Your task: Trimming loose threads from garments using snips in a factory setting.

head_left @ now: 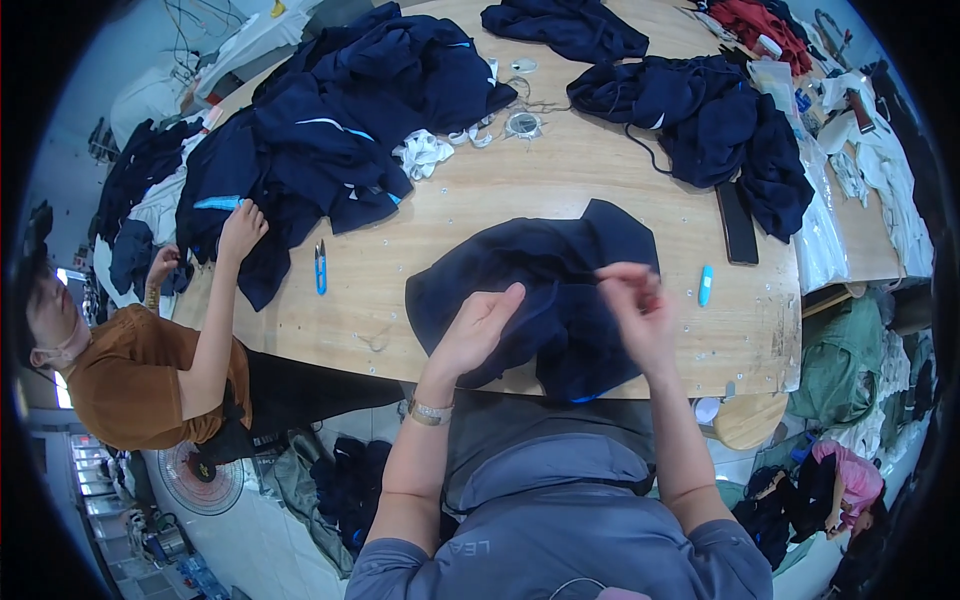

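Grey-blue shirt point(600, 540) of the wearer lies nearest the camera, both bare forearms extending from its short sleeves over the table's near edge. Left forearm slants up and slightly right, with a metal-banded watch point(431, 412) at the wrist. Left hand point(474, 332) is above the near-left part of a dark navy garment point(470, 262); its thumb is extended toward the upper right, and the other fingers are partly hidden. Whether they grip any cloth cannot be determined. Right forearm leans up and left; the right hand point(640, 312) is at the garment's right side, wrist bent inward, fingers partly curled and pointing left. Blur prevents confirmation of any hold on cloth or thread.

Garment location: bunched on the wooden table point(380, 350), directly before the wearer, at the near edge. To its right are a light-blue capped object point(706, 285) and, farther back, a black phone point(737, 225). Blue-handled snips point(320, 268) lie to its left. Beyond them, a co-worker's hand point(243, 230) touches a navy garment pile point(340, 165).
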`<state>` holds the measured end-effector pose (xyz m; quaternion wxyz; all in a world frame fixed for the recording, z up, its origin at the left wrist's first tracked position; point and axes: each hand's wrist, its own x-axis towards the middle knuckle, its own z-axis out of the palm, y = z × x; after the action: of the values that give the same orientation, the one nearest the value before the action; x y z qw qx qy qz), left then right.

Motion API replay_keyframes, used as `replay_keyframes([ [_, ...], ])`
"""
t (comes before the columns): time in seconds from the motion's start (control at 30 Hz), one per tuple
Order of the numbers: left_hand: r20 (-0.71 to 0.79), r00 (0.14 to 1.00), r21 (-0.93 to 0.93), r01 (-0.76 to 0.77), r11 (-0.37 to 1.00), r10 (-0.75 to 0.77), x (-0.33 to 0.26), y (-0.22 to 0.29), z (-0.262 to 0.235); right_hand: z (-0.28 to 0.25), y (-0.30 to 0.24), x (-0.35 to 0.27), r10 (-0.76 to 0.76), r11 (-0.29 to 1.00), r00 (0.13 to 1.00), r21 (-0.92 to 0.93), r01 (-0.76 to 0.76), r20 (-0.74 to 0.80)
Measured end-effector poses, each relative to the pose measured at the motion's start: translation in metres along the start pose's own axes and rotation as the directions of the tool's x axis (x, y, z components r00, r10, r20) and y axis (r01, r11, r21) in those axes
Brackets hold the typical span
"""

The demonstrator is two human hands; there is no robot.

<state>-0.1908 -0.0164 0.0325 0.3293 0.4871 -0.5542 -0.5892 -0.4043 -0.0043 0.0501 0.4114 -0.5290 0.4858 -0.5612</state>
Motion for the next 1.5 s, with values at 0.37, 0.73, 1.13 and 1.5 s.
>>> replay_keyframes([
  [0.37,-0.026,0.999,0.065,-0.04,0.997,0.041,0.01,0.013,0.008,0.022,0.001,-0.002,0.038,0.988,0.975,-0.154,-0.004,0.22],
  [0.73,0.35,0.917,-0.296,0.303,0.906,-0.192,0.04,0.029,0.004,-0.011,-0.009,0.013,0.191,0.761,0.972,0.604,-0.236,0.139],
  [1.13,0.215,0.976,0.151,-0.079,0.985,0.045,0.071,0.045,0.015,-0.073,0.0,0.037,0.136,0.853,0.822,0.488,0.186,-0.552],
  [1.5,0.203,0.979,0.781,-0.173,0.6,0.018,0.037,-0.028,-0.001,-0.084,0.01,0.027,0.106,0.96,0.771,0.266,0.085,-0.628],
])
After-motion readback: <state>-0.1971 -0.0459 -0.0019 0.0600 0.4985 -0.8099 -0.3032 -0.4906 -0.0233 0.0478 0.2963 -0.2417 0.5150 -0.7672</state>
